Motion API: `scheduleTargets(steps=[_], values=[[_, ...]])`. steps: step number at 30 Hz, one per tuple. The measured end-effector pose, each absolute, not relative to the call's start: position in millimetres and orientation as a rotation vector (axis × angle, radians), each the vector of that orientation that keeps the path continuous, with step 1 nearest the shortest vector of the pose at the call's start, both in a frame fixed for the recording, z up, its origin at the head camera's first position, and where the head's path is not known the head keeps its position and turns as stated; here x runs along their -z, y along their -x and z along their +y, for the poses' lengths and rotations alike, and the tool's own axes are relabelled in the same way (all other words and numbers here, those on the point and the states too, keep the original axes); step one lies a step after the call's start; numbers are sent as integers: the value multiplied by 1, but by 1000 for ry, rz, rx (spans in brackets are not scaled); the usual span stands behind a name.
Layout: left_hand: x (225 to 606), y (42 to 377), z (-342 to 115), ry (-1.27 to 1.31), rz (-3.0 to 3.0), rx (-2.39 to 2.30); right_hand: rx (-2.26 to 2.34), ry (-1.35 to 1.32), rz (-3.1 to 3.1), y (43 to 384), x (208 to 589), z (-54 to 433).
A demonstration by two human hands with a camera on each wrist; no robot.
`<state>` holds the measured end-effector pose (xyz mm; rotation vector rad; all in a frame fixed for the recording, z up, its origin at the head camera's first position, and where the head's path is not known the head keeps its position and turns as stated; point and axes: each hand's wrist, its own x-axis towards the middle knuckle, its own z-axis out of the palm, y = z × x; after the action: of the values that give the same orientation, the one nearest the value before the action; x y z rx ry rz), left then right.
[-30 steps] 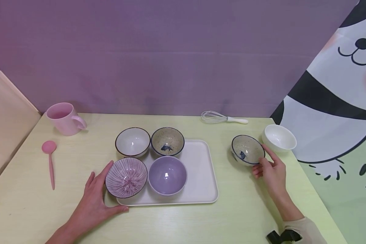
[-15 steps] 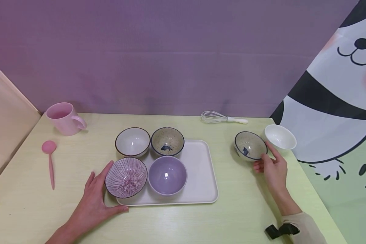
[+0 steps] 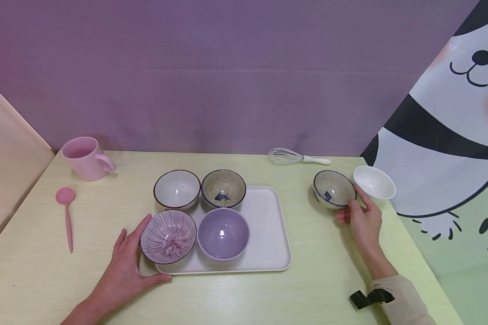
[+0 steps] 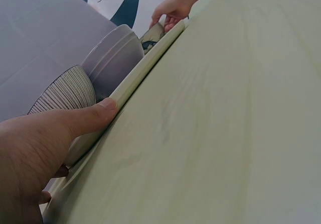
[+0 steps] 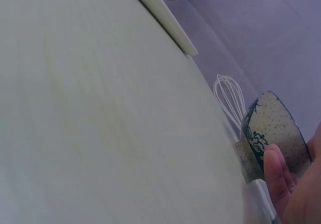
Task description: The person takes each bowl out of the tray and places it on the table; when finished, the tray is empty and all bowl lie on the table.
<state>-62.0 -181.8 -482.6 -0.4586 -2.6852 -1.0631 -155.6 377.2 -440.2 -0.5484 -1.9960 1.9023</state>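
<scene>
My right hand [image 3: 365, 221] holds a small speckled bowl [image 3: 334, 188] with a dark rim and blue fish motif by its near right side. In the right wrist view, fingers [image 5: 275, 166] lie against that bowl's outer wall. My left hand [image 3: 124, 266] is spread at the near left corner of a white tray [image 3: 268, 234]; its thumb [image 4: 98, 116] touches the front rim. Those left fingers lie beside a purple-striped bowl [image 3: 168, 237]. A lilac bowl [image 3: 223, 234], a second speckled bowl [image 3: 223, 188] and a white dark-rimmed bowl [image 3: 177, 189] are grouped with it on the tray.
A plain white bowl [image 3: 375, 181] stands at the right edge, close beside my right hand. Behind lies a white-handled whisk [image 3: 298, 158]. A pink mug [image 3: 85, 160] and pink spoon [image 3: 67, 216] are at the left. A purple backdrop [image 3: 244, 81] rises behind the table.
My right hand has shifted the speckled bowl slightly back and to the right, nearer the plain white bowl. My left hand and the tray have stayed in place.
</scene>
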Motion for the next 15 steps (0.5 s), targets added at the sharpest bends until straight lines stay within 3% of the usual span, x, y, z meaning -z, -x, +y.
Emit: scheduleTargets(steps=[15], values=[[483,63,-181,458,-2685,1054,-1846,551,-2004,170,440,379]])
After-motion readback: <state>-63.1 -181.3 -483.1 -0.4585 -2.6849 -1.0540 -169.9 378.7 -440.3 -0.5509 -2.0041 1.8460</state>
